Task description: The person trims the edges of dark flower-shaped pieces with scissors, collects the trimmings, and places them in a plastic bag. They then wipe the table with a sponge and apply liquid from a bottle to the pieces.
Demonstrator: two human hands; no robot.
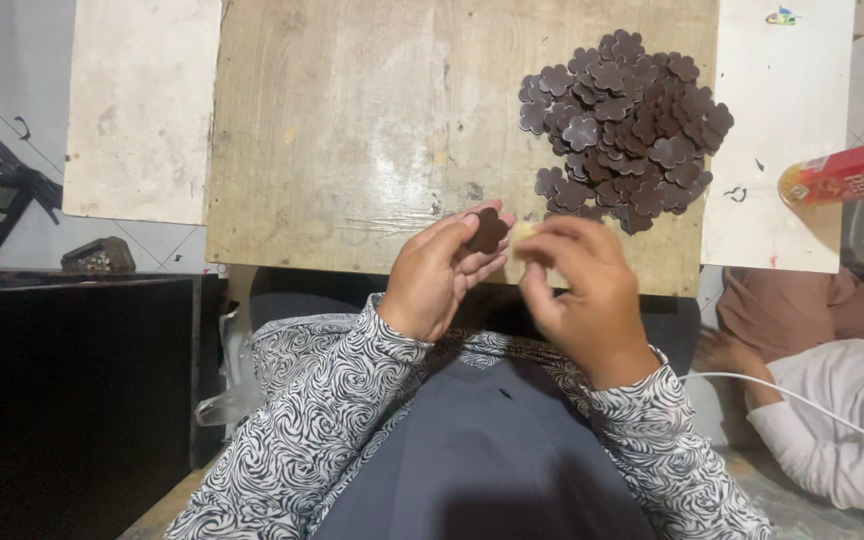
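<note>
Your left hand (442,272) pinches one dark brown flower-shaped piece (487,232) between thumb and fingertips, holding it up just over the near edge of the wooden tabletop (352,130). Your right hand (582,290) is curled beside it, fingers closed on a small pale bit (524,233) that touches or nearly touches the brown piece; what that bit is, you cannot tell from here.

As for progress: a large pile of brown flower-shaped pieces (627,125) lies heaped toward the far right corner of the tabletop, spilling down toward the near edge close to your right hand. No second, separate heap shows anywhere on the tabletop, so there is no visible stock of finished pieces to count. Judging by that, you seem to be on a single piece with nearly the whole pile untouched, though whether pieces in the pile are already worked cannot be told.
</note>
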